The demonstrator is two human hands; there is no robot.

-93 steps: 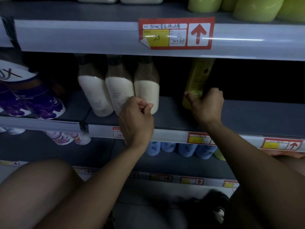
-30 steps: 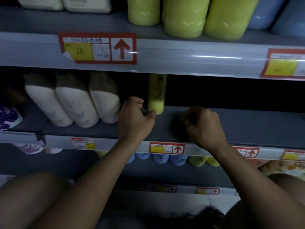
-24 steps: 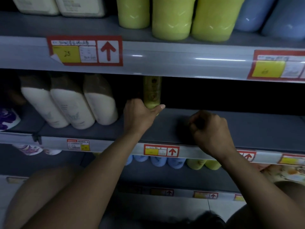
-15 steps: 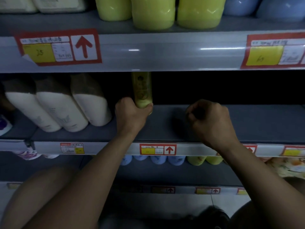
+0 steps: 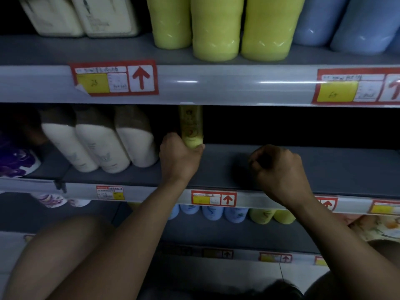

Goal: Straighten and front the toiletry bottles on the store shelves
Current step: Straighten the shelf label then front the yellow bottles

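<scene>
A slim yellow bottle [image 5: 191, 126] stands upright on the middle shelf [image 5: 346, 169], its top hidden behind the shelf edge above. My left hand [image 5: 179, 159] grips the bottle's base, thumb on its right side. My right hand [image 5: 279, 169] rests on the bare shelf further right, fingers curled into a fist with nothing in it. Three white bottles with dark tops [image 5: 101, 139] lean in a row to the left of the yellow bottle.
The top shelf carries cream bottles [image 5: 82, 16], green bottles [image 5: 216, 27] and blue bottles [image 5: 346, 20]. Red and yellow price tags [image 5: 113, 77] sit on the shelf rails. Blue and green bottles [image 5: 225, 214] stand on the lower shelf. A purple patterned pack [image 5: 15, 163] sits far left.
My right hand let go of the yellow bottle and curled into a fist on the shelf. My left hand moved from the white bottles to grip the yellow bottle's base.
</scene>
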